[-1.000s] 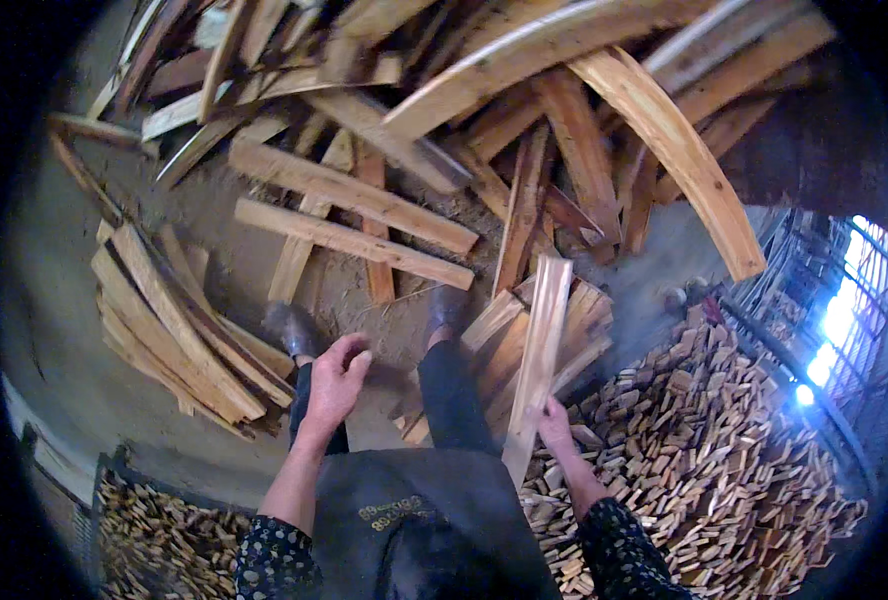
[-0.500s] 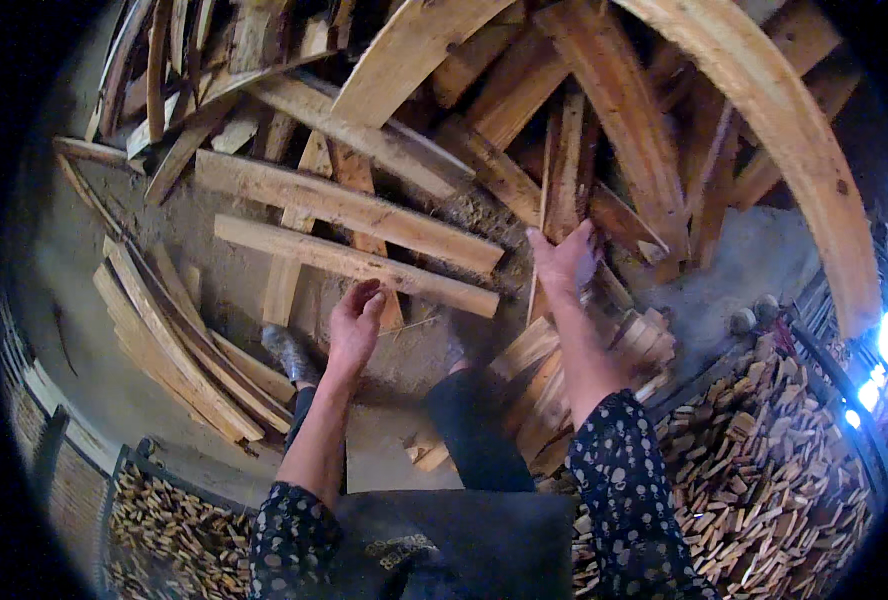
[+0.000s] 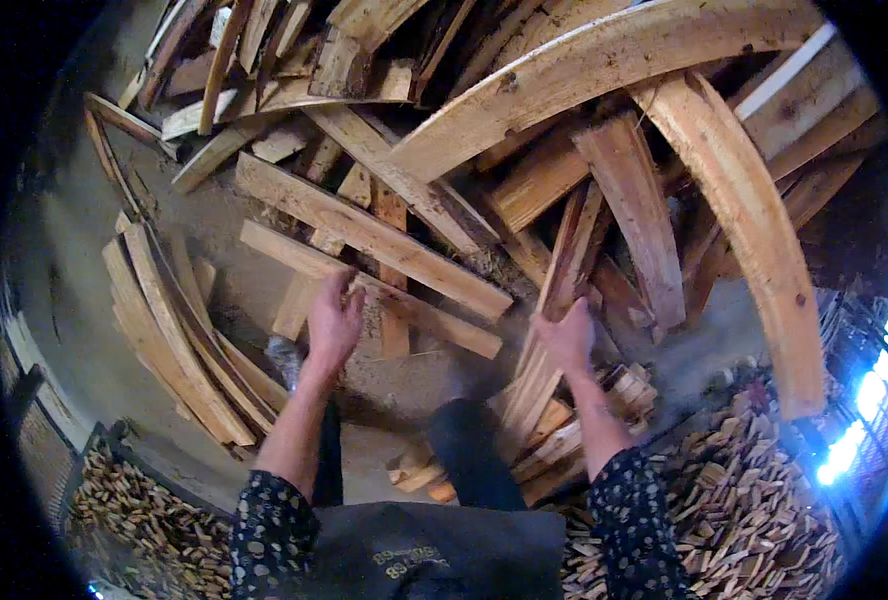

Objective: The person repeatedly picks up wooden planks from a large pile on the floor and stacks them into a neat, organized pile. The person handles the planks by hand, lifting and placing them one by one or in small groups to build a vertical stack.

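My right hand (image 3: 569, 338) is closed around the edge of a long narrow wooden board (image 3: 534, 385). That board slants from the heap down toward my legs. My left hand (image 3: 335, 322) hovers with loosely bent fingers, thumb apart, and nothing visible in it. Just beyond it lies a pale board (image 3: 434, 325) on the floor, partly hidden by the hand. A wider board (image 3: 374, 235) lies roughly parallel to it, farther away. Both rest across other pieces, one of them an orange-brown plank (image 3: 394, 330).
Ahead is a heap of rough planks, with a long board (image 3: 604, 80) and another long plank (image 3: 754, 200) on top. Several slabs (image 3: 169, 330) lie at the left. Short split wood fills containers at lower left (image 3: 154, 520) and lower right (image 3: 744, 490). Cut pieces (image 3: 564, 440) lie by my right leg.
My right hand has closed on the narrow board, whose near end now reaches closer to my legs. My left hand has shifted slightly left. The whole view has also shifted.
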